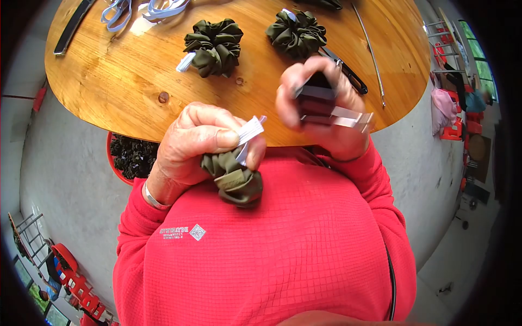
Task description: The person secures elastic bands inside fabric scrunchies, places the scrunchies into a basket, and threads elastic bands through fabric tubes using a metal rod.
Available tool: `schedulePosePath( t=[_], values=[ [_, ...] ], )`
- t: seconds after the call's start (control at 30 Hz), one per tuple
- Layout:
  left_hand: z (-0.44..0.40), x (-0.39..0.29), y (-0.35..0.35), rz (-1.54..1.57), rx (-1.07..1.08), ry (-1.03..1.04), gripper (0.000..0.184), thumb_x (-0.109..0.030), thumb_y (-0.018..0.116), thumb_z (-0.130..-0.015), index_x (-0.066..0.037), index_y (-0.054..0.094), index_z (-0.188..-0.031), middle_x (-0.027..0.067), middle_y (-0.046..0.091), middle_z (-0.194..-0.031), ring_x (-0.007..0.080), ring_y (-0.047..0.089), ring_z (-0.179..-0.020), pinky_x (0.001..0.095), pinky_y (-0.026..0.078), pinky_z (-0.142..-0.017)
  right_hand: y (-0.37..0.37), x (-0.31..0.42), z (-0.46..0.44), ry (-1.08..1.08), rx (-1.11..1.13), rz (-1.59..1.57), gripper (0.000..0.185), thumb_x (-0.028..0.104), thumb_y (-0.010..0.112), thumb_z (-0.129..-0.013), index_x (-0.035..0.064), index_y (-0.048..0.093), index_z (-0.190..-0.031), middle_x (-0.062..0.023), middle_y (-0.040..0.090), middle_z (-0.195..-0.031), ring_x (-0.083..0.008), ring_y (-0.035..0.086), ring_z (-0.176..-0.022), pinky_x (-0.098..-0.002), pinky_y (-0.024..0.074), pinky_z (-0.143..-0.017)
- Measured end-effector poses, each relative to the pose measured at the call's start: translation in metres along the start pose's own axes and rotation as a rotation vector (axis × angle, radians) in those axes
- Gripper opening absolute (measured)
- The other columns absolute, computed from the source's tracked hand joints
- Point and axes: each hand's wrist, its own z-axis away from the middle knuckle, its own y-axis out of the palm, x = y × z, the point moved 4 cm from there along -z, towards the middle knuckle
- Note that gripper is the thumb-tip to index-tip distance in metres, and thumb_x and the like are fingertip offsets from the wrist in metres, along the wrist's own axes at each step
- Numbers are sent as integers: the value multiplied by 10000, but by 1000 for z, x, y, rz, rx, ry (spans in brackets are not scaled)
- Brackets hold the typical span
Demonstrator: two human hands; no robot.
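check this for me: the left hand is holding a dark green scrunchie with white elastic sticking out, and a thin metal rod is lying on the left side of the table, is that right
Not quite: the head view shows the thin metal rod on the right side of the table. The left hand does hold a dark green scrunchie with white elastic sticking out.

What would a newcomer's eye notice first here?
Probably the bright red top, filling the lower middle. At its upper edge, the left hand holds a green scrunchie with a white strip; the right hand holds a blurred dark object. Similar scrunchies lie on the wooden table.
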Motion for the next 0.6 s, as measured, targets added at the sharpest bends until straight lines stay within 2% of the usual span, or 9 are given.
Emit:
schedulePosePath(
  t=[0.03, 0.07, 0.1, 0.2, 0.23, 0.3, 0.4, 0.5, 0.6],
  values=[
    [1, -2, -4, 44, 62, 14, 219, -150, 557, -818, 51, 623, -760, 195, 593, -712, 227, 547, -613, 316, 451, -566, -5, 4, 0, -26, -157, -91, 340, 301, 470, -943, 7, 565, -1086, -102, 621, -800, -153, 584, -662, -258, 443, -561],
    [1, -3, -5, 87, 123, 28, 179, -108, 562, -824, 53, 641, -817, 214, 611, -764, 222, 574, -652, 298, 473, -594, -9, 10, 0, -80, -162, 61, 295, 262, 483, -941, 9, 583, -1055, -90, 623, -798, -150, 586, -670, -261, 451, -576],
    [1, -4, -7, 89, 95, 48, 183, -107, 557, -825, 56, 640, -815, 214, 610, -765, 223, 573, -651, 298, 473, -594, -14, 17, -1, -134, -163, 213, 251, 224, 497, -939, 11, 600, -1025, -78, 624, -795, -148, 587, -678, -265, 459, -590],
    [1, -7, -10, 80, 24, 99, 184, -98, 556, -822, 67, 637, -817, 205, 617, -776, 220, 582, -667, 302, 481, -616, -8, 31, 4, -371, -291, 1074, 162, 142, 537, -919, 15, 634, -942, -44, 628, -803, -133, 593, -722, -267, 471, -639],
    [2, -9, -12, 35, -23, 112, 181, -95, 559, -820, 68, 637, -817, 200, 620, -780, 217, 586, -677, 302, 483, -631, -5, 31, 1, -435, -286, 1230, 70, 69, 611, -847, 15, 649, -870, -45, 632, -805, -159, 607, -759, -275, 477, -692],
    [7, -14, -15, -54, -115, 131, 173, -89, 566, -816, 69, 638, -817, 191, 626, -788, 211, 594, -697, 302, 489, -659, -6, 28, 1, -528, -243, 1807, 128, 53, 641, -772, 38, 646, -899, -69, 627, -839, -206, 604, -801, -309, 465, -731],
    [7, -20, -13, -100, -101, 153, 154, -53, 541, -833, 70, 634, -838, 169, 635, -834, 188, 605, -729, 296, 491, -698, 0, 23, 1, -532, -235, 2152, 236, 38, 648, -704, 65, 639, -938, -76, 618, -895, -246, 595, -841, -344, 455, -749],
    [9, -20, -12, -144, -123, 184, 155, -47, 530, -849, 70, 631, -853, 159, 636, -855, 178, 605, -731, 287, 492, -695, -4, 25, -1, -583, -126, 2041, 313, 24, 627, -705, 79, 614, -1013, -68, 610, -964, -244, 588, -907, -360, 441, -770],
    [9, -19, -12, -112, -153, 168, 159, -56, 533, -858, 69, 631, -859, 151, 636, -860, 169, 604, -728, 276, 493, -688, -1, 27, -1, -500, -68, 2031, 423, -68, 594, -698, 60, 586, -1101, -97, 600, -1096, -262, 572, -1017, -348, 433, -860]
  ],
)
